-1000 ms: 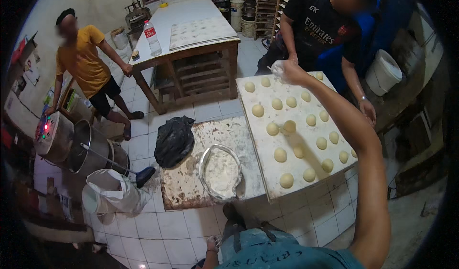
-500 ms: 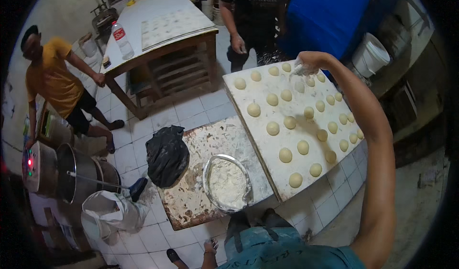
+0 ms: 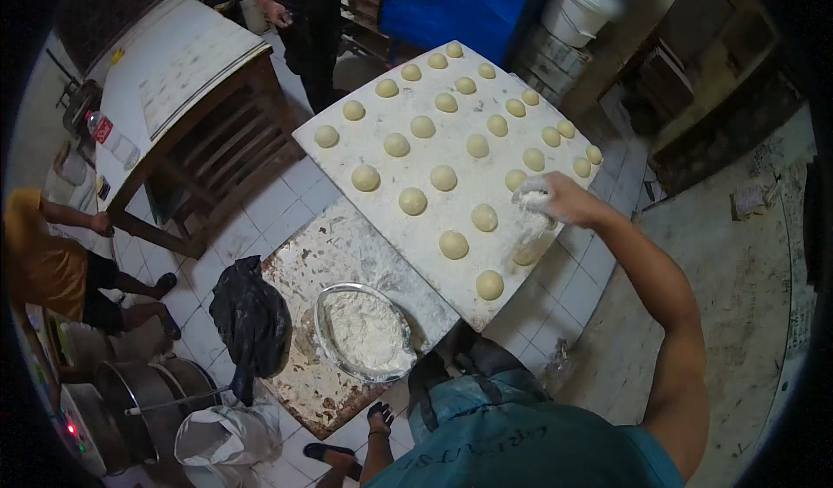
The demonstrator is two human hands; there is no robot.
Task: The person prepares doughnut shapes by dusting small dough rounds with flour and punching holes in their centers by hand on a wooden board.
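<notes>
The person's right hand [image 3: 558, 200], loosely curled around white flour [image 3: 528, 200], hangs above the surface [image 3: 360, 147] by its right edge. Dough balls [image 3: 443, 177] stand apart in rows, one near the closest corner. Tiled floor [image 3: 577, 273] borders the right edge. The left hand [image 3: 379, 419] hangs well apart, its grip indiscernible.

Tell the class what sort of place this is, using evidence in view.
Probably a small bakery or dough kitchen: rows of pale dough balls sit on a powder-dusted board, and a metal bowl holds white powder, likely flour.
</notes>
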